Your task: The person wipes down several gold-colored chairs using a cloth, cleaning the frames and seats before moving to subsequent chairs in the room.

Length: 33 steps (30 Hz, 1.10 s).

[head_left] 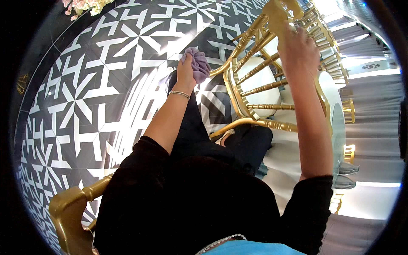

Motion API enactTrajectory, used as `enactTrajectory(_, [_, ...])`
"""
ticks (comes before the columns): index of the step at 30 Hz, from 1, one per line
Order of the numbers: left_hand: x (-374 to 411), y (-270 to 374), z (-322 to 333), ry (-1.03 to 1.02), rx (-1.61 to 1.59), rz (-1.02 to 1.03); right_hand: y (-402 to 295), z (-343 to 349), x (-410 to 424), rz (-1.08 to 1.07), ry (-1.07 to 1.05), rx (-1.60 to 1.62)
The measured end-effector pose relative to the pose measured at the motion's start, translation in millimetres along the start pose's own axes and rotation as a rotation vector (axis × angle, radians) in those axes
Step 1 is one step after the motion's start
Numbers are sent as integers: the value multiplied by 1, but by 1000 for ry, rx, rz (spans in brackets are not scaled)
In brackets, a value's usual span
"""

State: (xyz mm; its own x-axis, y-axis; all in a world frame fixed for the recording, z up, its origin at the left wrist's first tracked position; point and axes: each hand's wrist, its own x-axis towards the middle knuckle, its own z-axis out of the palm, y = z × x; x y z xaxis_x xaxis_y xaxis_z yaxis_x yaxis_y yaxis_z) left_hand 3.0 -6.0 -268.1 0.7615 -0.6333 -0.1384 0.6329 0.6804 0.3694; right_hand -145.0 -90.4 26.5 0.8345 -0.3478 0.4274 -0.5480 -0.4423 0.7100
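My left hand (185,71) is closed around a bunched mauve cloth (199,65), held above the floor left of the chair. On the right, my right hand (299,52) is on the top rail (276,16) of a gold Chiavari chair (247,75); its fingers are blurred and bend over the rail. Turned spindles (271,106) run across the chair's back. A white seat pad (256,83) shows through them. One of my feet (227,137) is partly visible by the chair's lower frame.
A round table (337,127) with a pale cloth and stemmed glasses (347,175) stands at right. More gold chairs (328,47) line its far side. Another gold chair (71,216) is close behind my left elbow. Pink and cream flowers (86,8) edge the black-and-white patterned floor (105,79).
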Motion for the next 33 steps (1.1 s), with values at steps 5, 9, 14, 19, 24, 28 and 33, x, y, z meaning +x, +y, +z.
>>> enactTrajectory(5, [4, 20, -3, 47, -27, 69, -25, 15, 12, -51, -4, -364])
enactTrajectory(9, [-14, 56, 23, 147, -44, 123, -17, -1, 7, -159, -48, -454])
enactTrajectory(14, [-18, 46, 27, 58, -107, 95, -4, 1, 0, -209, -30, -412])
enactTrajectory(19, [-12, 48, 27, 227, -119, 86, 15, -18, -23, -329, 53, -274])
enactTrajectory(24, [-6, 57, 8, 196, -32, 161, 28, -57, -71, -412, 111, -145])
enactTrajectory(28, [0, 66, -8, 166, 115, 151, 55, -62, -62, -399, 159, -90])
enactTrajectory(33, [-5, 54, 6, 44, 304, 60, 105, -28, -30, -324, 66, -160])
